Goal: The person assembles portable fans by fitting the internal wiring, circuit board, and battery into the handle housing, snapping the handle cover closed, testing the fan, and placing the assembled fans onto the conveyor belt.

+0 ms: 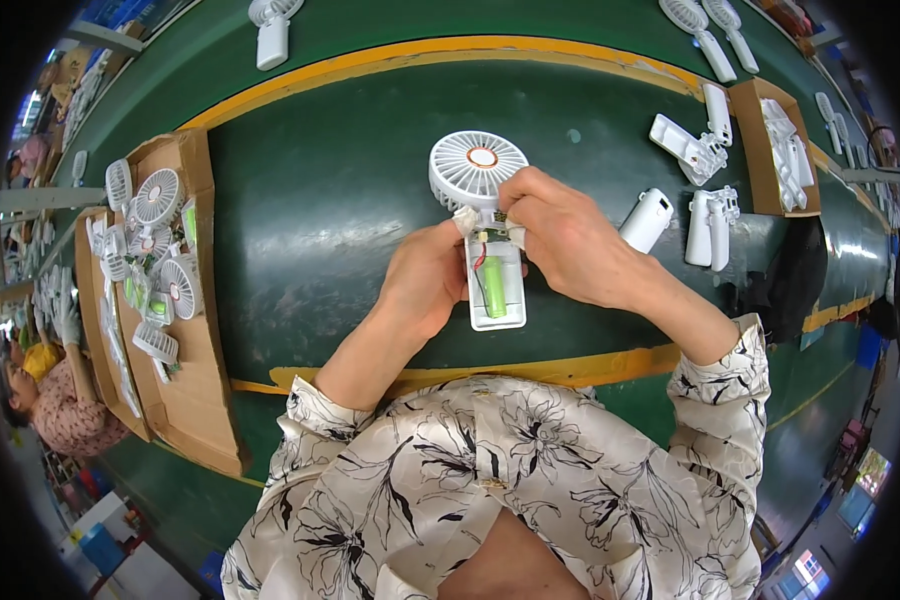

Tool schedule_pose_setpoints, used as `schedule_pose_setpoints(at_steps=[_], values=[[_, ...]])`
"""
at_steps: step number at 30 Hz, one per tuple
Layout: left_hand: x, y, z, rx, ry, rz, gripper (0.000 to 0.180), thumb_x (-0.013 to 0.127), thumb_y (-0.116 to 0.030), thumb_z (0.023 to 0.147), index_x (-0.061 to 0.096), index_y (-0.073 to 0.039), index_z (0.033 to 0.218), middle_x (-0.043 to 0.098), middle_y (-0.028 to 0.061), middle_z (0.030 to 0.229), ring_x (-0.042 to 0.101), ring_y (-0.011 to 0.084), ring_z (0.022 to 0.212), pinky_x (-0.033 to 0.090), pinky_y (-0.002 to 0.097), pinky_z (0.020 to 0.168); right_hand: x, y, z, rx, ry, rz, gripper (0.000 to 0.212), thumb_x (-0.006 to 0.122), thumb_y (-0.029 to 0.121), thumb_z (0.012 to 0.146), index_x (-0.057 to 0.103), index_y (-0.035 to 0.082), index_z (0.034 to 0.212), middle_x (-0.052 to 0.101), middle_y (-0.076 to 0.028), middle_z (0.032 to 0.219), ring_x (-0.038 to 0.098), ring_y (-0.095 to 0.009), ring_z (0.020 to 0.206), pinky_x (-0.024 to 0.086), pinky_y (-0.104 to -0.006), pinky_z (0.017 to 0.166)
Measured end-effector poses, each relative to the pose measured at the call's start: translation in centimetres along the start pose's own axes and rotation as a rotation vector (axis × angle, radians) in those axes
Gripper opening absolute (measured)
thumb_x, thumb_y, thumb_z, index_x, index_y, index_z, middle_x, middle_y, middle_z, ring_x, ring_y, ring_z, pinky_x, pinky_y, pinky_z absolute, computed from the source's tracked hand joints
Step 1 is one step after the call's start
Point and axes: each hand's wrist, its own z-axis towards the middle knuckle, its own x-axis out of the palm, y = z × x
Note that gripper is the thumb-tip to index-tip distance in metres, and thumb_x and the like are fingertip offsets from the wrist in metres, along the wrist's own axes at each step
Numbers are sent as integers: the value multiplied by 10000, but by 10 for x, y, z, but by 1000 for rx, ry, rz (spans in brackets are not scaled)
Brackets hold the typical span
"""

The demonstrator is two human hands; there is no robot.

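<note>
A white handheld fan (479,165) is between my hands, its round head pointing away from me. Its handle (496,318) lies opened toward me, showing a green battery cell (494,288), red wire and a small circuit board. My left hand (422,272) is closed around the handle's left side, the thumb near the neck. At the neck's right side, my right hand (577,240) is closed with fingertips pressed by the board. White coverings show on some fingertips. Whether the right fingers pinch a small part is hidden.
On the left, a cardboard box (195,400) holds several fans with exposed batteries. White handle shells (646,220) lie to the right, near a small carton (805,195) of white parts. Finished-looking fans (273,35) rest beyond the yellow strip. A co-worker (60,400) sits at far left.
</note>
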Motion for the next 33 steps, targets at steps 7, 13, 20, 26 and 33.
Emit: schedule_pose_setpoints(at_steps=[7,13,20,26,33], values=[[-3,0,-1,-6,59,61,366,380,-233,895,445,57,1108,580,170,990,605,300,858,499,402,772,1,1,-1,9,0,9,167,468,-131,648,490,-53,793,472,-136,942,501,-312,821,427,-352,699],[-5,2,-3,-25,29,68,342,413,-230,890,471,48,1081,579,143,992,602,254,869,504,372,750,5,5,-3,-6,-16,-34,174,479,-131,645,500,-55,801,483,-142,943,510,-314,831,438,-354,711],[-5,8,-4,-5,-74,73,260,431,-195,875,523,27,973,590,94,851,597,181,744,523,346,659,10,10,-9,-84,12,-241,175,519,-99,632,512,-63,803,494,-148,959,524,-299,830,470,-343,659],[-11,11,-5,11,-39,37,265,439,-231,878,526,8,954,585,81,867,586,160,773,514,328,661,14,12,-12,-131,79,-395,142,540,23,613,513,-63,723,465,-135,917,481,-256,831,471,-326,673],[-16,20,-4,0,-57,259,206,562,-126,828,571,22,972,592,70,870,579,123,762,506,297,667,21,12,-15,-174,94,-436,156,545,44,609,524,-63,721,443,-125,846,463,-244,813,444,-328,665]])
